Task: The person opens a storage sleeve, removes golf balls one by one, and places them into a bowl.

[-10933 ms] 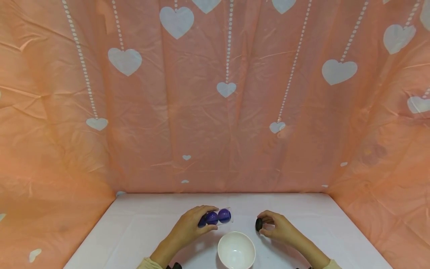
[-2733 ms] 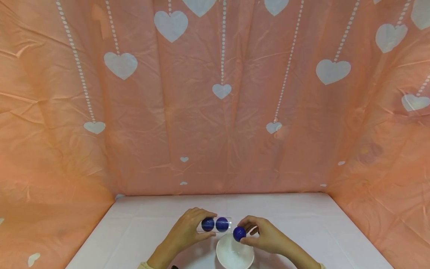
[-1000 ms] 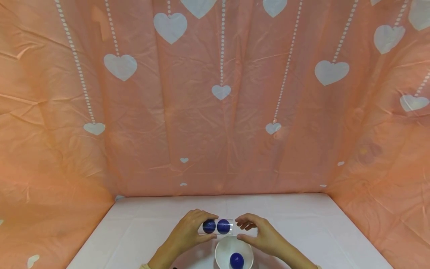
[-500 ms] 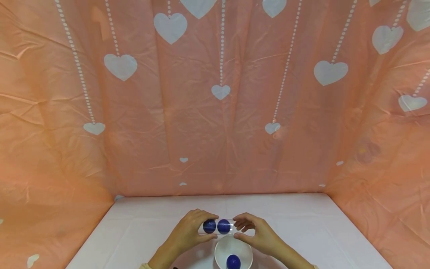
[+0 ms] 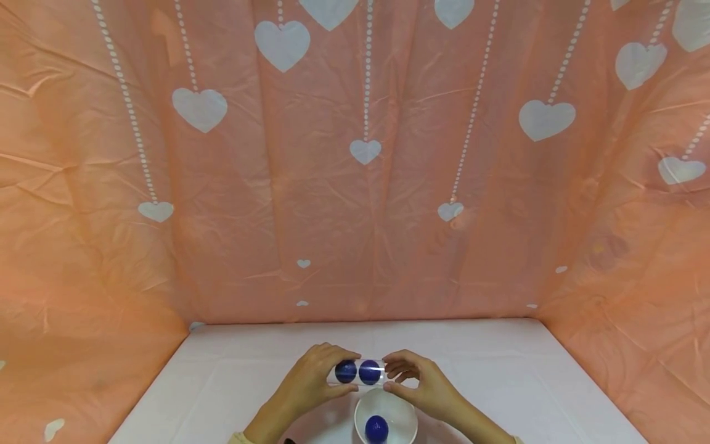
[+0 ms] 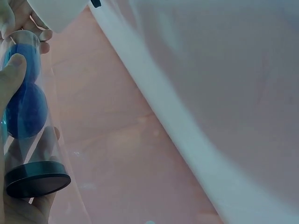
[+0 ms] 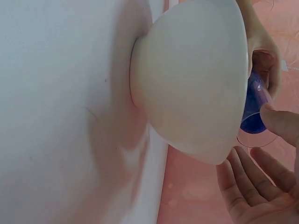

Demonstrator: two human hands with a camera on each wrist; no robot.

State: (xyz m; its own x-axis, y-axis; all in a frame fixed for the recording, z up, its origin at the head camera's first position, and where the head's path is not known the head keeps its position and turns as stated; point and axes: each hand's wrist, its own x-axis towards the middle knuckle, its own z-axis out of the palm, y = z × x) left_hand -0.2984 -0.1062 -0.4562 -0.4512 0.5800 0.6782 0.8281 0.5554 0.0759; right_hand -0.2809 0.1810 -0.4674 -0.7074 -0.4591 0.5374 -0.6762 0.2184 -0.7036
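Observation:
My left hand [image 5: 317, 377] grips a clear tube [image 5: 384, 372] lying sideways above the far rim of a white bowl [image 5: 409, 425]. Two blue balls [image 5: 369, 372] sit in the tube. A black cap [image 6: 37, 179] closes its left end, seen in the left wrist view. My right hand [image 5: 426, 383] is at the tube's other end, thumb and fingers spread around the mouth, with no object in its palm. In the right wrist view its thumb [image 7: 278, 122] overlaps the tube's rim. A third blue ball [image 5: 376, 429] lies inside the bowl, toward its left side.
The bowl stands on a white-covered table [image 5: 233, 364]. An orange sheet with white hearts [image 5: 333, 203] hangs behind the table and along both sides.
Earlier my right hand held a black disc, later a blue ball. That ball dropped into the bowl and rolled left. My right hand has since shifted slightly left to the tube's mouth.

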